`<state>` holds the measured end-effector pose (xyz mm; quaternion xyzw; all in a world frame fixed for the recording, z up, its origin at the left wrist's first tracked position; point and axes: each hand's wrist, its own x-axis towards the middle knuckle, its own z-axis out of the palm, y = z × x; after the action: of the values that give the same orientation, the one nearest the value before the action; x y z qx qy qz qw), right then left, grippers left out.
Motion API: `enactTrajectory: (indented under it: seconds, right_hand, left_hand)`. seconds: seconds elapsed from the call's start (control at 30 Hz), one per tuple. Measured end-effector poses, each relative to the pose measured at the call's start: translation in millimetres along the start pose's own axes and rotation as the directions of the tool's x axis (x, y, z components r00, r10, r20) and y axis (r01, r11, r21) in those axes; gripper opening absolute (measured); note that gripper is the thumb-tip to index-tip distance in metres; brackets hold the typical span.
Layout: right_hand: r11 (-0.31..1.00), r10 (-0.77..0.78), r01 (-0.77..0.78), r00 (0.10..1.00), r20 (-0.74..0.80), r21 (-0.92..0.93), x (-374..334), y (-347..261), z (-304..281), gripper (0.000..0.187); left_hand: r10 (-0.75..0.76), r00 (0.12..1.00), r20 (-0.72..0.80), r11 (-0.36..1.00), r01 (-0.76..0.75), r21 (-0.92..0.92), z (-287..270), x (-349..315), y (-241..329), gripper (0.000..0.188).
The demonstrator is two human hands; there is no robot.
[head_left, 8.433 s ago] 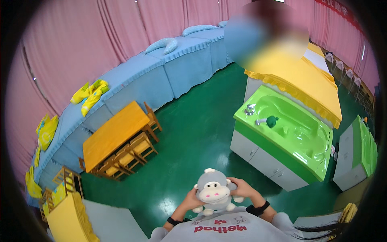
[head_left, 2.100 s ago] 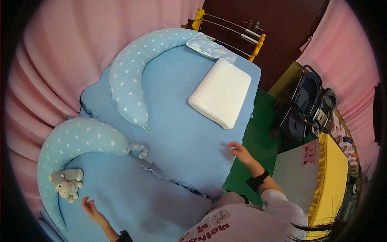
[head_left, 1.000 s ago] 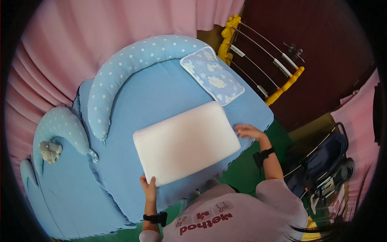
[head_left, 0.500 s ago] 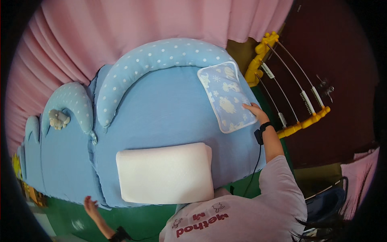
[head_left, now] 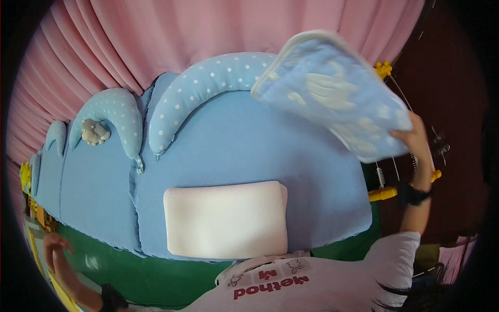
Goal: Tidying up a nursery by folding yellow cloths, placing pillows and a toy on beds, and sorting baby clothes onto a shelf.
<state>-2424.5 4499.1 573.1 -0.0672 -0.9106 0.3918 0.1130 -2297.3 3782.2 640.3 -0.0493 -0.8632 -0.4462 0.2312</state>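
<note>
My right hand [head_left: 413, 134] is closed on the lower right corner of a pale blue pillowcase [head_left: 332, 96] with white figures and white piping. It hangs raised and tilted above the bed's right side, blurred by motion, hiding the right end of the dotted cushion. My left hand [head_left: 56, 249] is off the bed's near left side, fingers loosely bent and apart, with nothing visible in it. A white foam pillow [head_left: 226, 219] lies flat at the bed's near edge, right in front of me.
A blue sheet covers the bed [head_left: 249, 135]. Along its back curves a long dotted cushion [head_left: 195, 83]. Farther left are a smaller curved cushion [head_left: 122, 106] and a grey plush toy [head_left: 95, 132]. Pink curtains [head_left: 208, 26] hang behind; a yellow rack [head_left: 383, 194] stands right.
My right hand has lifted the pillowcase off the bed, up and to the right. My left hand has moved farther out to the left. The view has shifted slightly.
</note>
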Motion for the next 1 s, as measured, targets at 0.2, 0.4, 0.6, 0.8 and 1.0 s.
enactTrajectory:
  seconds: [0.2,0.4,0.6,0.8,1.0]
  right_hand:
    - [0.901,-0.139,0.102,0.989,-0.057,-0.422,-90.5,-7.6,-91.9,0.057]
    - [0.821,-0.233,0.347,0.929,0.288,-0.453,-59.2,-63.7,-55.2,0.037]
    - [0.955,-0.099,0.183,0.939,0.329,-0.234,19.8,-65.8,-17.8,0.034]
    - [0.980,-0.189,0.199,0.959,0.210,-0.029,96.7,-37.8,74.4,0.039]
    - [0.914,-0.324,0.364,0.920,0.219,-0.177,188.0,0.3,252.0,0.033]
  left_hand:
    - [-0.069,0.996,0.048,0.994,0.064,0.086,-33.8,17.7,-21.8,0.015]
    - [-0.078,0.987,0.141,0.988,0.058,0.142,-32.9,60.9,-18.6,0.014]
    - [0.018,0.926,0.377,0.992,0.032,-0.126,101.8,121.3,-14.6,0.019]
    - [-0.050,0.839,0.543,0.972,0.166,-0.167,195.8,154.8,-39.4,0.023]
    - [0.044,0.860,0.509,0.948,0.125,-0.293,393.8,175.3,-160.6,0.049]
